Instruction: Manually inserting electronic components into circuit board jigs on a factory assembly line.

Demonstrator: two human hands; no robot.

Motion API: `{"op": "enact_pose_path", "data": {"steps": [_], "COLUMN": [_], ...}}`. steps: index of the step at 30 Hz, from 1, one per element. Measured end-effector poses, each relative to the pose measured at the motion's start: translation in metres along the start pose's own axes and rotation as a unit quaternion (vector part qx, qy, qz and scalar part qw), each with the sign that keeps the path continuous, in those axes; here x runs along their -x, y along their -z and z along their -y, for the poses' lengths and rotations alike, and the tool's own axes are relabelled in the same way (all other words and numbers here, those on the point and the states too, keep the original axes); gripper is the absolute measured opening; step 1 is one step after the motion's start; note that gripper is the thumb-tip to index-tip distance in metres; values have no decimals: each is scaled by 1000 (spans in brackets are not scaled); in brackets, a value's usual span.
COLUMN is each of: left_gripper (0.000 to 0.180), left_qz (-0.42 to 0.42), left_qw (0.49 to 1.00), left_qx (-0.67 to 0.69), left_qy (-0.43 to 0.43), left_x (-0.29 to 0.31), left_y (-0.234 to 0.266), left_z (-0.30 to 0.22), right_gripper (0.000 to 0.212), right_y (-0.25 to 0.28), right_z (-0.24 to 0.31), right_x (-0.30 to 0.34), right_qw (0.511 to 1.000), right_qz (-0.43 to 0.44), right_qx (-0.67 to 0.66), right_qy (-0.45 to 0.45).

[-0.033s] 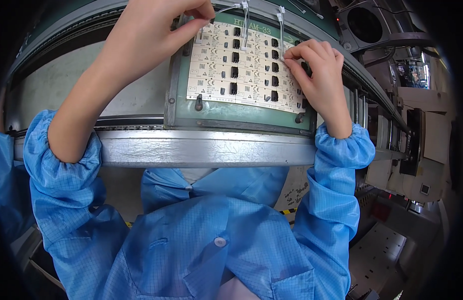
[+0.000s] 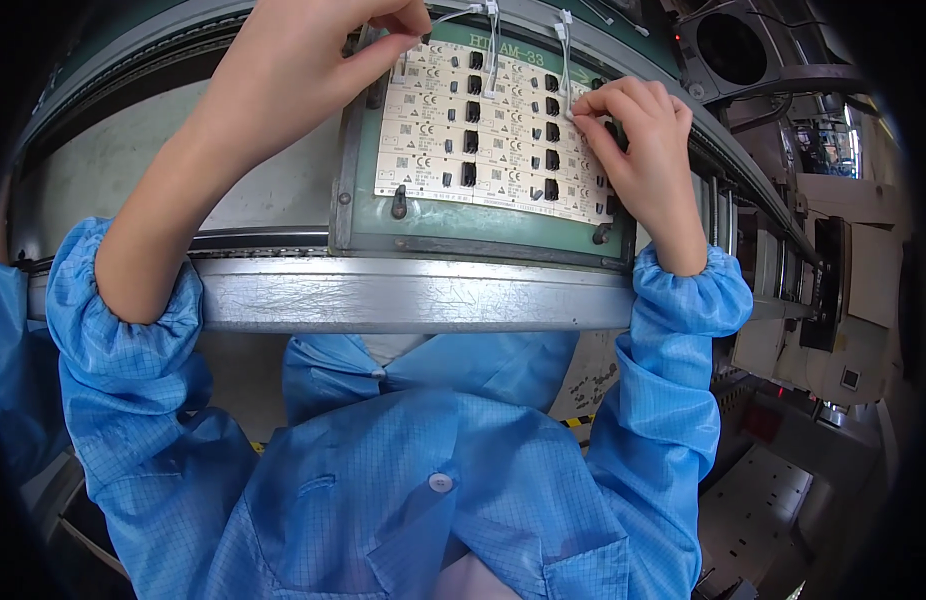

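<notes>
Cream panel of small circuit boards with black components (image 2: 488, 130), seated in green metal carrier frame (image 2: 463, 232) on grey conveyor rail (image 2: 403, 295). Left hand (image 2: 313, 55) pinching thin white wire (image 2: 453, 14); right hand (image 2: 638, 135) fingertips pinched at panel's right edge, just beside white cable connectors (image 2: 561, 30).

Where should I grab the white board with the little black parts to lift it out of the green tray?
Probably by the white board's bare near edge, coming from the person's side. Black parts cover its face, both hands crowd the far end, and the green tray rims it closely.
</notes>
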State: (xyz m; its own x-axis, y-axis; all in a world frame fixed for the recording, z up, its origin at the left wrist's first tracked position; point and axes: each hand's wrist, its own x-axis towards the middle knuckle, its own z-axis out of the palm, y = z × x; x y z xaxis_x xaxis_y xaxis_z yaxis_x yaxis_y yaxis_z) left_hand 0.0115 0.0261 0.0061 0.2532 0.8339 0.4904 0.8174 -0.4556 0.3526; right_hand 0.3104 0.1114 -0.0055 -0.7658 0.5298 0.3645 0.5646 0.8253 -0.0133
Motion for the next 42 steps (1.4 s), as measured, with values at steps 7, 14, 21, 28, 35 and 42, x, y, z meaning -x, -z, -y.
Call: {"op": "enact_pose_path", "data": {"steps": [7,14,21,28,35,42], "left_gripper": [4,4,5,9,13,12], "left_qz": [5,16,5,-45,-56,-12], "left_qw": [1000,1000,1000,995,976,993], "left_qx": [-5,-8,-14,-65,-189,-108], "left_qy": [-5,0,-14,-67,-95,-37], "left_x": [-1,0,-6,-22,-44,-49], "left_y": [5,4,6,15,28,21], "left_z": [1,1,9,-1,-47,-56], "right_gripper": [8,6,13,14,21,15], "right_y": [1,2,3,45,23,-3], "right_z": [1,15,26,20,-114,-150], "right_x": [-3,-6,-12,-24,-83,-76], "right_qw": [1000,992,985,993,982,972], "right_qz": [1,-19,-1,84,-88,-59], "right_qx": [4,108,151,42,86,155], "right_qy": [3,59,79,69,-140,-168]}}
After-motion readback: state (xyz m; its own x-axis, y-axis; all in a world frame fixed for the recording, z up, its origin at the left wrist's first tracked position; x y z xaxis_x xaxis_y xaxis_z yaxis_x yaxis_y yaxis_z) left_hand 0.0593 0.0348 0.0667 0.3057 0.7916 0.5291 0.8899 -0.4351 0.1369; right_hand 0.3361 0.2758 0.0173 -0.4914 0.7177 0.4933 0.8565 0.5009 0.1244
